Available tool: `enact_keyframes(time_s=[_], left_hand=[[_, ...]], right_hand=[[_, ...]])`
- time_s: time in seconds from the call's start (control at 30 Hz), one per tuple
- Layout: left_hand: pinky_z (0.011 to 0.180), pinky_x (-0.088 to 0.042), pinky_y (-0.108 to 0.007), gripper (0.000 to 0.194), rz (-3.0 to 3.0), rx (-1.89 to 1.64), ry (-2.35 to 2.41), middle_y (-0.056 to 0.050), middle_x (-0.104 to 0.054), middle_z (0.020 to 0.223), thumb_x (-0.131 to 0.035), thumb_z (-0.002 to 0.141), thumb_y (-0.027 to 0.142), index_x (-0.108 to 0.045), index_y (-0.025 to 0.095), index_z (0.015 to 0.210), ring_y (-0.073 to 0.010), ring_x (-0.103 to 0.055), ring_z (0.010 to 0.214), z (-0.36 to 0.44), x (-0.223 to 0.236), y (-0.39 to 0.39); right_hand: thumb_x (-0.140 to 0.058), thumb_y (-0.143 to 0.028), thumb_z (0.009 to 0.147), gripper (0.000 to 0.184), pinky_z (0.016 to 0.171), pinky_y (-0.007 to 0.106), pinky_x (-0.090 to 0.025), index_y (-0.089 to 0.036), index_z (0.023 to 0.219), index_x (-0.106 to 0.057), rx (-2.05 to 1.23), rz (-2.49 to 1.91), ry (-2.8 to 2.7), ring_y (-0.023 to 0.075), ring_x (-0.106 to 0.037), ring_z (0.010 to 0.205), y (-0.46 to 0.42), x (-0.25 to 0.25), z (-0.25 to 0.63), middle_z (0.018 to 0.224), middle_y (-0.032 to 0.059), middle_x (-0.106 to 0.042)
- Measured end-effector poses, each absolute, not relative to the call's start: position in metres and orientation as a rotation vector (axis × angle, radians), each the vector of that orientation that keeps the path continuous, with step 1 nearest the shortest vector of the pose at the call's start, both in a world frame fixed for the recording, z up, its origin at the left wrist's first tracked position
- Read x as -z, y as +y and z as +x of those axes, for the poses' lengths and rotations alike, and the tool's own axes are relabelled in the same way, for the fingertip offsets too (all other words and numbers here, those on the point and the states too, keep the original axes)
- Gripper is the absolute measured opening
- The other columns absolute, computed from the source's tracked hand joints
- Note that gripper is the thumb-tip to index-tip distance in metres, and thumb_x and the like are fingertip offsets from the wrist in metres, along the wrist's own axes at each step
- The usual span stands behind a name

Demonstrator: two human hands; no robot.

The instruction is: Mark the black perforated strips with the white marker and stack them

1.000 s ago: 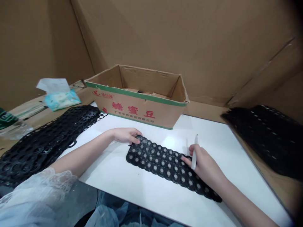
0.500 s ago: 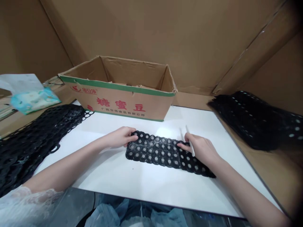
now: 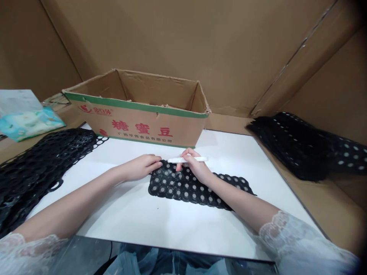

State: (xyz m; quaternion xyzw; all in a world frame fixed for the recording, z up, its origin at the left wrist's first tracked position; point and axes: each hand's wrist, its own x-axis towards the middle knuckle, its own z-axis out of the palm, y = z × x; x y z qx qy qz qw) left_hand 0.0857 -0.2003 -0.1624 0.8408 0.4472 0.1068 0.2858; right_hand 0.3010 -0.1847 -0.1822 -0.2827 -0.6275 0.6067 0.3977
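Observation:
A black sheet of joined rings with pale round centres (image 3: 183,187) lies flat on the white board (image 3: 126,214). My left hand (image 3: 143,167) pinches the sheet's upper left corner between thumb and fingers. Over the sheet's left part, my right hand (image 3: 195,164) grips a white pen-like stick (image 3: 197,159) that points left, its tip near the sheet's top edge. The right forearm covers some of the sheet's right half.
Behind the sheet stands an open cardboard box (image 3: 140,122). Black perforated sheets (image 3: 34,164) are heaped at left, and dotted black sheets (image 3: 295,149) are piled at right. A tissue pack (image 3: 31,122) sits at far left, with cardboard walls (image 3: 177,38) around.
My right hand has moved left along the sheet with the white stick, which has turned from steep to nearly level. My left hand stays at the corner. The view has shifted slightly.

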Motion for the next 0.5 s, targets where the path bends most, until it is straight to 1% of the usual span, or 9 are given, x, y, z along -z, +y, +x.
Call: enact_keyframes(time_s=[0.1,0.27,0.5], left_hand=[[0.068,-0.035,-0.026,0.037,2.192,-0.291,1.180,-0.002,-0.053,0.074,-0.026,0.086,0.044,-0.051,0.018,0.076,-0.0158,-0.047,0.071,0.0849,0.1616,-0.1994],[0.065,-0.034,-0.023,0.036,2.125,-0.303,1.166,0.001,-0.048,0.068,-0.029,0.085,0.045,-0.046,0.017,0.069,-0.0133,-0.044,0.067,0.0838,0.1621,-0.1972],[0.061,-0.032,-0.023,0.037,2.087,-0.338,1.166,0.002,-0.043,0.065,-0.030,0.085,0.046,-0.042,0.017,0.065,-0.0120,-0.039,0.064,0.0841,0.1633,-0.1968]], right_hand=[[-0.040,-0.023,0.081,0.007,0.073,0.032,-0.042,-0.020,0.075,-0.040,-1.537,-0.740,-1.644,0.0126,-0.057,0.059,-0.1860,0.1868,0.3031,0.056,-0.0028,-0.061],[-0.042,-0.023,0.082,0.008,0.075,0.032,-0.042,-0.020,0.075,-0.041,-1.489,-0.791,-1.714,0.0122,-0.057,0.062,-0.1913,0.1803,0.3044,0.058,-0.0028,-0.062],[-0.042,-0.024,0.082,0.006,0.074,0.031,-0.042,-0.020,0.078,-0.041,-1.479,-0.780,-1.722,0.0121,-0.058,0.066,-0.1906,0.1835,0.3031,0.061,-0.0024,-0.062]])
